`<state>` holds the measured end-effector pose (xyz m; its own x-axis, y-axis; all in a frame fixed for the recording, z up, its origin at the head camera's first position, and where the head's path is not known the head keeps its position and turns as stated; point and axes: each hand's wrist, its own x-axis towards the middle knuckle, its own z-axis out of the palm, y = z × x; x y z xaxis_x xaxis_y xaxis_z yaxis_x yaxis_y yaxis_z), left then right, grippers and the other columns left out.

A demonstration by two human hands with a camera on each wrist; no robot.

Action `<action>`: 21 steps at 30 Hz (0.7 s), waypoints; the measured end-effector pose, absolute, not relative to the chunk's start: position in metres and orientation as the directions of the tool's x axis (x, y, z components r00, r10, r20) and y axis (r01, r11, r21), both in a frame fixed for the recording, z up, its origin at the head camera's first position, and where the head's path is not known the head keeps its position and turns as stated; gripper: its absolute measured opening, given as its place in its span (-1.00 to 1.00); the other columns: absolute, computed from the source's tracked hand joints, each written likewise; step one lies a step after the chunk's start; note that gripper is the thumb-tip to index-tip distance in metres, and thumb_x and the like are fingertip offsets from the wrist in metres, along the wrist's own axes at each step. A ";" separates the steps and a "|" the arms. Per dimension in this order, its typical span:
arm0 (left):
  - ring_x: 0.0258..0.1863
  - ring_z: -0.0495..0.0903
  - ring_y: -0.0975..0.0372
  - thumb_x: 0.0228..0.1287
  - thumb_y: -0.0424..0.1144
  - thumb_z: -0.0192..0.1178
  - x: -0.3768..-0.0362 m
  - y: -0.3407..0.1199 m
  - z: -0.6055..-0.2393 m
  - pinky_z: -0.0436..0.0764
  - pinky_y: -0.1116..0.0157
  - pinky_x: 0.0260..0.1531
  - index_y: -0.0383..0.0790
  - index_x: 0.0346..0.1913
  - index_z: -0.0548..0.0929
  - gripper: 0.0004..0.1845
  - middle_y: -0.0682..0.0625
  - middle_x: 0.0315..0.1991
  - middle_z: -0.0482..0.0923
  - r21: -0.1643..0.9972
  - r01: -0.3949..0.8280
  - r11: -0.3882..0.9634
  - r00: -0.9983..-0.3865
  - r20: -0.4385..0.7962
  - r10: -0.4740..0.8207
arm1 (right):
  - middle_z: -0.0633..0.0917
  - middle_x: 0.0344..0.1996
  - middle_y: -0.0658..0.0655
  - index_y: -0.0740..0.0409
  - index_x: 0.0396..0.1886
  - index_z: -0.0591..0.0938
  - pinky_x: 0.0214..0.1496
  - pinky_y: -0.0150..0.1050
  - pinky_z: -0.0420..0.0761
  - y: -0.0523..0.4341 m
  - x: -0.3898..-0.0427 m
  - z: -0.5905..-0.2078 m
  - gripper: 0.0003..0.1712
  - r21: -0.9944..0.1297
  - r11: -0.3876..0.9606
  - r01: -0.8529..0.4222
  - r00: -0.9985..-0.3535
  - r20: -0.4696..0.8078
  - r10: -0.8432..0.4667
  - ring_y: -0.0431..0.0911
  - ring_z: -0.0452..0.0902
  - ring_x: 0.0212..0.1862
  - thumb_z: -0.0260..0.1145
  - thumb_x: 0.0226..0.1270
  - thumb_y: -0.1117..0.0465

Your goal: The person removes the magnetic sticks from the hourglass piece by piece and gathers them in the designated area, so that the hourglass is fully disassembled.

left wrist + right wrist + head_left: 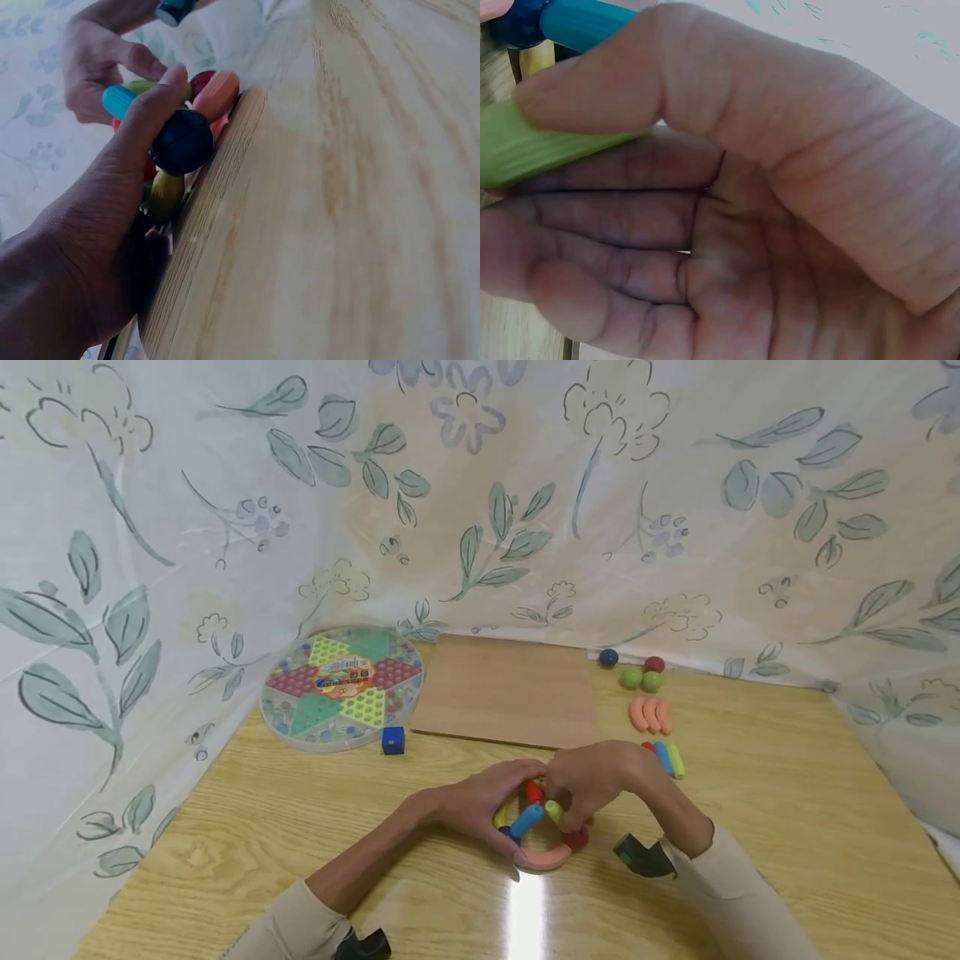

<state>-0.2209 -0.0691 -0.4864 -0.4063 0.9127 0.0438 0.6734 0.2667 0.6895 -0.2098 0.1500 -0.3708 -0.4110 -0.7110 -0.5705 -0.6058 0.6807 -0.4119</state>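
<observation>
On the table in front of me stands a partly built frame of toy rods and balls. Its parts include a curved salmon rod (546, 858), a dark red ball (576, 839), a dark blue ball (184, 142), a yellow rod (166, 195), a red rod (533, 792) and a light blue rod (527, 819) that slants upward. My left hand (483, 802) grips the frame from the left, its thumb by the blue ball. Between thumb and index finger, my right hand (600, 781) pinches a light green rod (517, 150). The rod's far end is hidden.
Behind the hands lies a brown board (504, 689). Left of it are a round Chinese checkers set (326, 735) and a blue cube (393, 741). To the right sit green balls (631, 677), a blue ball (608, 657), a red ball (654, 664), curved salmon rods (651, 715) and straight rods (664, 758).
</observation>
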 end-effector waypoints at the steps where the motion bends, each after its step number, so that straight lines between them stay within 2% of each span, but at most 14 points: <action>1: 0.63 0.15 0.19 0.08 0.09 0.58 -0.221 -0.069 -0.487 0.20 0.06 0.63 0.07 0.65 0.06 0.17 0.07 0.64 0.15 0.686 0.676 0.268 -0.407 0.045 0.912 | 0.64 -0.70 -0.11 0.00 -0.61 0.60 -0.49 -0.51 0.31 0.150 -0.210 -0.371 -0.77 -0.410 0.678 -0.611 -0.412 -0.567 -0.713 -0.40 0.42 -0.60 0.38 0.19 0.32; 5: 0.64 0.13 0.18 0.07 0.10 0.57 -0.220 -0.069 -0.488 0.17 0.04 0.64 0.02 0.64 0.07 0.17 0.04 0.64 0.15 0.673 0.686 0.277 -0.408 0.041 0.912 | 0.46 -0.70 -0.20 0.01 -0.56 0.56 -0.49 -0.49 0.20 0.151 -0.210 -0.371 -0.79 -0.411 0.668 -0.620 -0.424 -0.541 -0.727 -0.39 0.30 -0.59 0.34 0.15 0.38; 10: 0.67 0.08 0.13 0.09 0.10 0.56 -0.219 -0.071 -0.488 0.14 0.00 0.65 0.01 0.66 0.04 0.18 0.01 0.67 0.10 0.664 0.688 0.293 -0.408 0.020 0.913 | 0.27 -0.68 -0.21 -0.05 -0.55 0.49 -0.50 -0.45 0.09 0.159 -0.211 -0.368 -0.76 -0.457 0.658 -0.599 -0.463 -0.473 -0.750 -0.36 0.14 -0.59 0.31 0.16 0.35; 17: 0.69 0.03 0.08 0.12 0.07 0.56 -0.218 -0.072 -0.487 0.15 -0.04 0.64 -0.09 0.66 0.04 0.18 -0.04 0.69 0.03 0.657 0.682 0.321 -0.416 -0.012 0.909 | 0.25 -0.63 -0.19 -0.05 -0.58 0.37 -0.45 -0.42 0.14 0.191 -0.216 -0.352 -0.72 -0.441 0.693 -0.570 -0.612 -0.335 -0.716 -0.34 0.12 -0.57 0.23 0.22 0.31; 21: 0.69 0.03 0.09 0.13 0.10 0.54 -0.219 -0.071 -0.487 0.15 -0.05 0.64 -0.06 0.67 0.05 0.17 -0.01 0.69 0.03 0.670 0.666 0.327 -0.424 -0.020 0.905 | 0.27 -0.59 -0.14 0.01 -0.49 0.40 -0.42 -0.38 0.17 0.213 -0.220 -0.339 -0.79 -0.420 0.756 -0.502 -0.689 -0.335 -0.643 -0.28 0.14 -0.54 0.22 0.27 0.31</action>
